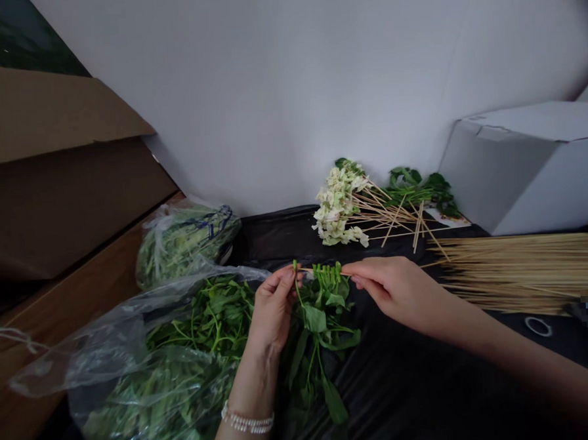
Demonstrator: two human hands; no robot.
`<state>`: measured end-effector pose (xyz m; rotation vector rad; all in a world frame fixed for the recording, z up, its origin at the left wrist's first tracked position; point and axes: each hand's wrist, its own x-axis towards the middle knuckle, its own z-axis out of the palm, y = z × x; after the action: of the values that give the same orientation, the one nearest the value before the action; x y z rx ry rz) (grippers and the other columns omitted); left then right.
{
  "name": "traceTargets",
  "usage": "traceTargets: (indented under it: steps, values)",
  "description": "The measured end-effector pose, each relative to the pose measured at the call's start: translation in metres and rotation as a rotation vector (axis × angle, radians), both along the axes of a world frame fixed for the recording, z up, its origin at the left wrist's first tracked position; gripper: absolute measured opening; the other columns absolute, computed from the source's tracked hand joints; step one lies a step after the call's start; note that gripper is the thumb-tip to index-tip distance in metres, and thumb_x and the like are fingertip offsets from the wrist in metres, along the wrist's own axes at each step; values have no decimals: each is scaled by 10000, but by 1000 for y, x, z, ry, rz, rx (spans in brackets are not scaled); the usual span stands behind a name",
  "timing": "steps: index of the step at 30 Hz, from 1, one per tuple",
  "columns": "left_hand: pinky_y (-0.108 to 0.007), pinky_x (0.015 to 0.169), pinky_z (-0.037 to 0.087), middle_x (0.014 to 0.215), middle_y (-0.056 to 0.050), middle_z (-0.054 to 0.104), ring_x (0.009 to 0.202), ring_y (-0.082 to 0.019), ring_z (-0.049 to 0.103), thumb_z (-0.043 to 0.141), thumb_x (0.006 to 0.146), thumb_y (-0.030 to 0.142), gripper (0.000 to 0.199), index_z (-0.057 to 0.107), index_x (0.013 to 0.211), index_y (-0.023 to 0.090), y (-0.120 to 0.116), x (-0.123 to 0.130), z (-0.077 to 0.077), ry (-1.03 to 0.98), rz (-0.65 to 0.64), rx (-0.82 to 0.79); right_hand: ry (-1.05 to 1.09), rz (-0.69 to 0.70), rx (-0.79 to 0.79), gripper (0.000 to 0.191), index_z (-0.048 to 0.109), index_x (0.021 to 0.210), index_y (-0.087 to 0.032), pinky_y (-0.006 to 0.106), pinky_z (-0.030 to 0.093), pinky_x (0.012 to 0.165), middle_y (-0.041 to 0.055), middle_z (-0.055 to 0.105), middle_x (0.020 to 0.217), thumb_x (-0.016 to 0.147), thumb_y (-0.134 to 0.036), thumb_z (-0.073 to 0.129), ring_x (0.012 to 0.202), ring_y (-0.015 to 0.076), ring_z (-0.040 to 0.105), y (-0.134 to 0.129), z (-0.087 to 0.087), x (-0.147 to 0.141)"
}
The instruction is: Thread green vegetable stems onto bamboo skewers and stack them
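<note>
My right hand is closed on a thin wooden skewer that points left. Several green stems are threaded side by side on it, their leaves hanging below. Between thumb and fingers of my left hand is the upper end of another leafy green stem, at the skewer's tip. Whether the tip has gone into that stem I cannot tell. Just left of my left hand lies an opened clear plastic bag with loose leafy greens in it.
A second bag of greens lies behind. Skewers with pale leaves and dark green leaves lie by the wall. At right are a bundle of bare skewers and a white box. A cardboard box stands at left.
</note>
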<state>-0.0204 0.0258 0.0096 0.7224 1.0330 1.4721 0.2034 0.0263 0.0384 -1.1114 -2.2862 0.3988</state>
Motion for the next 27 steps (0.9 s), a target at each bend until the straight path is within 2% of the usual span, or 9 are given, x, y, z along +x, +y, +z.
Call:
traceTargets:
  steps: [21, 27]
  values:
    - [-135, 609, 478, 704, -17, 718, 606, -55, 598, 892, 561, 320, 349, 781, 831, 129, 1, 0, -3, -11, -34, 4, -3, 12, 3, 340, 696, 1109, -205, 346, 529, 814, 69, 736, 1010, 892, -128, 446, 881, 198, 686, 0, -2, -2]
    - [-133, 576, 458, 686, -1, 690, 584, -45, 569, 883, 575, 332, 345, 775, 830, 127, 0, 2, -2, -15, -45, 10, -3, 7, 1, 339, 695, 1118, -214, 350, 530, 805, 67, 739, 993, 893, -141, 451, 876, 199, 686, 1, -3, -1]
